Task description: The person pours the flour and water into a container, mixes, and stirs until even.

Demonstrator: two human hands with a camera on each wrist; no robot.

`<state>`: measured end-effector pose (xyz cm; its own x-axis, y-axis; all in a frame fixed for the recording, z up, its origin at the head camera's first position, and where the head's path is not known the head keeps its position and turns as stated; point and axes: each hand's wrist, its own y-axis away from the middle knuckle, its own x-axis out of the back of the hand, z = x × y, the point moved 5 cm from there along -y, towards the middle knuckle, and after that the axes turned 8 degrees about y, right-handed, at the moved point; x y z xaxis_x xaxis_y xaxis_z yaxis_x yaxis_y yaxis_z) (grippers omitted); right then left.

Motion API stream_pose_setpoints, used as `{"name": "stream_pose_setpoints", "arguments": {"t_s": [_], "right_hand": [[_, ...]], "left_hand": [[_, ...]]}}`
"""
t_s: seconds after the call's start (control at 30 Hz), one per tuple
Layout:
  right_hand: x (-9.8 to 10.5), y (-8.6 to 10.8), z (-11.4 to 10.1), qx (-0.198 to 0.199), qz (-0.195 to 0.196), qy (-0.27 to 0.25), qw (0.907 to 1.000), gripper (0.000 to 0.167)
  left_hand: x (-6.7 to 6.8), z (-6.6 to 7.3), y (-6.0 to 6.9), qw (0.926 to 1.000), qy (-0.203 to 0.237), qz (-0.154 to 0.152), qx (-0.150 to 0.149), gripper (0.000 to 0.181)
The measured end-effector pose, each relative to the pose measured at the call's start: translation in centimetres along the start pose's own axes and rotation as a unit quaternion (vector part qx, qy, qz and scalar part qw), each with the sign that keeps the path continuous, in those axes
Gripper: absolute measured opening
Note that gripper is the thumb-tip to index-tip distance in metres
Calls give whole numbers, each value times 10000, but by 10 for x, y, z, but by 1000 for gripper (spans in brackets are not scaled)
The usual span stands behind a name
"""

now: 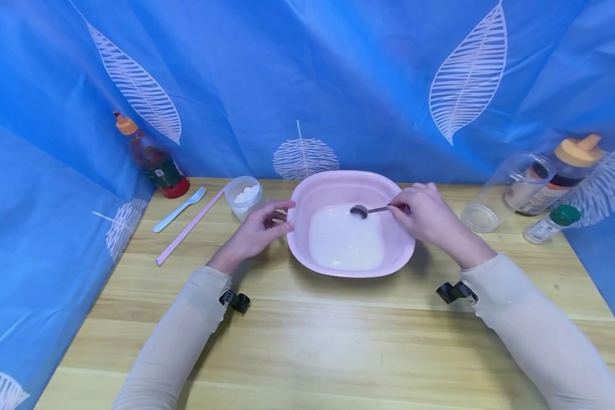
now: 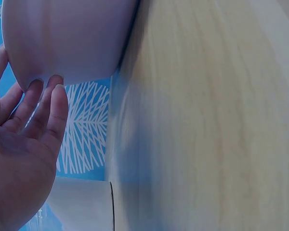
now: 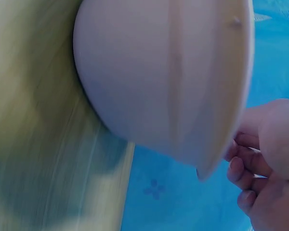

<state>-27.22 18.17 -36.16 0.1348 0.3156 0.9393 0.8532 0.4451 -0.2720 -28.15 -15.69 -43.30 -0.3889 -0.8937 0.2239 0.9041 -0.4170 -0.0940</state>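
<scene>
A pink plastic basin (image 1: 351, 272) with white liquid (image 1: 345, 239) in it sits on the wooden table. My left hand (image 1: 258, 230) is at its left side, fingers fairly straight, the tips touching the outer wall in the left wrist view. Over the basin's right rim, my right hand (image 1: 424, 213) pinches the handle of a dark metal spoon (image 1: 360, 211). The spoon's bowl is over or at the surface of the liquid; I cannot tell how deep. In the right wrist view the basin wall hides most of the spoon, and the right fingers (image 3: 237, 169) are curled.
Left of the basin are a small tub of white stuff (image 1: 244, 196), a pink straw or stick (image 1: 191, 228), a light blue fork (image 1: 179, 209) and a red sauce bottle (image 1: 159, 162). At the right stand a clear cup (image 1: 507, 191), a yellow-capped bottle (image 1: 564, 173) and a green-capped jar (image 1: 550, 225).
</scene>
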Motion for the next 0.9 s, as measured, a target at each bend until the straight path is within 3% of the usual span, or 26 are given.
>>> {"name": "stream_pose_setpoints", "arguments": {"t_s": [0.27,0.53,0.77,0.9], "right_hand": [[-8,-4,-4,13,-225,-255,9994,13],[-18,-2,-26,575,-732,-680,9933,10],[5,19,-22,744,-1073,-631,9894,6],[18,25,-11,575,-917,-293,9937,6]], "left_hand": [[0,0,0,10000,8,9,63,51],[-2,3,0,10000,48,2,22,51],[-1,1,0,10000,11,19,29,51],[-1,1,0,10000,-11,43,52,51]]}}
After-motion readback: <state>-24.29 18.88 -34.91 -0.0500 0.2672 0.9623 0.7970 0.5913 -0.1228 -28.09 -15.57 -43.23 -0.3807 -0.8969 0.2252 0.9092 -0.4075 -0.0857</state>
